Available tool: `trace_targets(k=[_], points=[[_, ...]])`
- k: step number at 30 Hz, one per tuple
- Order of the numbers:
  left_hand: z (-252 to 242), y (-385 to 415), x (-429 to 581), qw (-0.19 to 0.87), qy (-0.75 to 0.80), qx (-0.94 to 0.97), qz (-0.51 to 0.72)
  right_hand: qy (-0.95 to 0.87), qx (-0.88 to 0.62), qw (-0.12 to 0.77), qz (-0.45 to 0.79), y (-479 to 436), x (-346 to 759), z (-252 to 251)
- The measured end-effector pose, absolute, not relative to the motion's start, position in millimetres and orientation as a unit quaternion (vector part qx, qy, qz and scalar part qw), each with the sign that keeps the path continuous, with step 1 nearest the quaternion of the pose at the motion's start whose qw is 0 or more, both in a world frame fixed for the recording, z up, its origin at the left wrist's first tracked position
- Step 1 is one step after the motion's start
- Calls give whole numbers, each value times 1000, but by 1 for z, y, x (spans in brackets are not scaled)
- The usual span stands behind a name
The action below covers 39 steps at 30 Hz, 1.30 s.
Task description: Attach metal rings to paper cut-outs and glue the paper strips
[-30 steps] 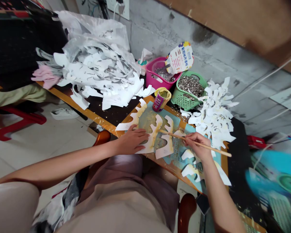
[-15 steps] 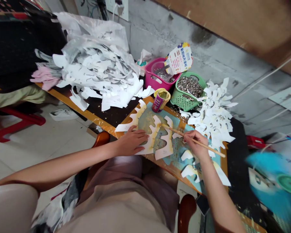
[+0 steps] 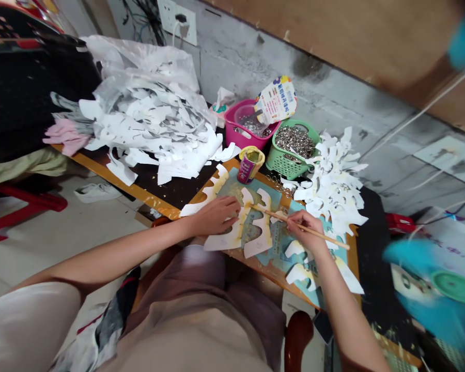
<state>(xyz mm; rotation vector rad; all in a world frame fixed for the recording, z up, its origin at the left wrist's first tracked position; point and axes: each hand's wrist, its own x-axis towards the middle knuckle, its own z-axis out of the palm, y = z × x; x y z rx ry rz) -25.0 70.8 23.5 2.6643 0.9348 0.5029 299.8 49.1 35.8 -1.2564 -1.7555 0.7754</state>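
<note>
My right hand (image 3: 306,227) is closed round a thin wooden stick (image 3: 325,237), whose far tip touches the yellow-smeared edge of a white cut-out piece (image 3: 227,240). On the upper left part of that piece rests my left hand (image 3: 219,214), palm down, fingers slightly curled and apart. A second white piece (image 3: 260,243) lies just right of it, and a third (image 3: 201,205) lies to the left, past my left hand. Smaller white pieces (image 3: 300,274) with yellow edges are near my right wrist. Behind stands an open purple and yellow can (image 3: 247,170).
A large heap of white pieces (image 3: 151,124) spills from a plastic bag at the left. Pink (image 3: 238,139) and green baskets (image 3: 284,164) hold metal rings. Another white pile (image 3: 333,191) is at the right, near a blurred blue fan (image 3: 437,294). A wooden chair arm (image 3: 299,336) is below.
My left hand has shifted up the piece and its fingers are more curled. The stick tip has moved slightly along the yellow edge. The whole view has shifted a little.
</note>
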Motion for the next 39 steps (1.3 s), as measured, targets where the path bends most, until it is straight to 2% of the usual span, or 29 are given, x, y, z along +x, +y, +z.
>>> trace_targets(k=[6, 11, 16, 21, 26, 31, 39], points=[[21, 119, -3, 115, 335, 927, 126, -726, -527, 374, 235, 48, 297, 41], [25, 131, -2, 158, 359, 915, 100, -749, -496, 424, 118, 39, 288, 51], [22, 130, -4, 161, 367, 912, 89, -794, -451, 375, 159, 33, 269, 54], [19, 131, -4, 154, 372, 911, 83, -781, -500, 358, 107, 31, 258, 55], [23, 128, -3, 164, 378, 907, 91, -778, -495, 370, 115, 27, 251, 63], [24, 127, -3, 165, 379, 906, 91, -769, -516, 346, 150, 29, 248, 71], [24, 127, -3, 164, 375, 909, 82, -736, -519, 387, 200, 39, 254, 79]])
